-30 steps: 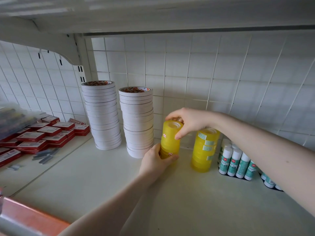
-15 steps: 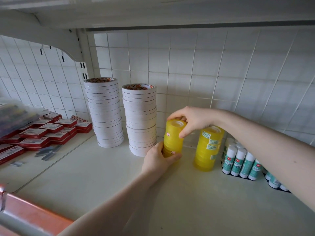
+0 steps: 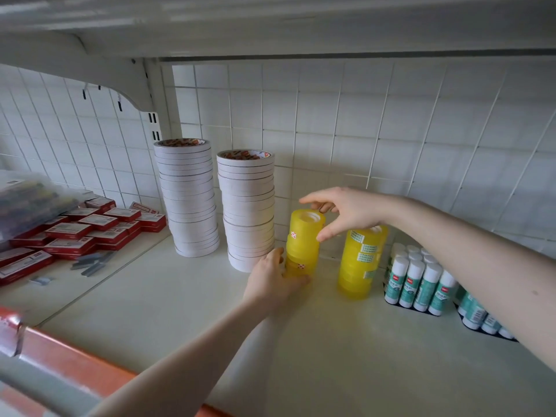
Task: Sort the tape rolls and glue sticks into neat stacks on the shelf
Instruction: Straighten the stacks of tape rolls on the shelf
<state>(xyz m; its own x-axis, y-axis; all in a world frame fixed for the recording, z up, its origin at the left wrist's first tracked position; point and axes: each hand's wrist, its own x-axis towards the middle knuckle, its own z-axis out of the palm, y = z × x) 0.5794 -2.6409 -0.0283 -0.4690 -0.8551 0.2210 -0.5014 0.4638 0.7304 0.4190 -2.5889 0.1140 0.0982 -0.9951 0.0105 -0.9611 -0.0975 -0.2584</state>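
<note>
**A:** Item: yellow tape stack (image 3: pixel 304 246), on the shelf (image 3: pixel 316 341), between the white tape stacks (image 3: pixel 248 210) and the second yellow stack (image 3: pixel 361 261). How do you have it?

**B:** Your left hand (image 3: pixel 272 281) wraps the bottom roll, fingers curled round it. Your right hand (image 3: pixel 343 210) hovers over the top roll, fingers spread and relaxed; the thumb looks close to the side, but I cannot tell whether it touches.

**A:** Handling note?

**B:** Keep the base pinned with your left hand. With your right, nudge the upper rolls until their sides run flush, then let go gently; I judge a sideways knock would topple it into its neighbour.

**A:** Orientation?

**B:** Long axis upright, cores facing up, open hole of the top roll showing. The column leans slightly, top drifting right of base.

**A:** Adjacent stock?

**B:** Glue sticks (image 3: pixel 418 284), standing caps-up, at the far right.
</note>
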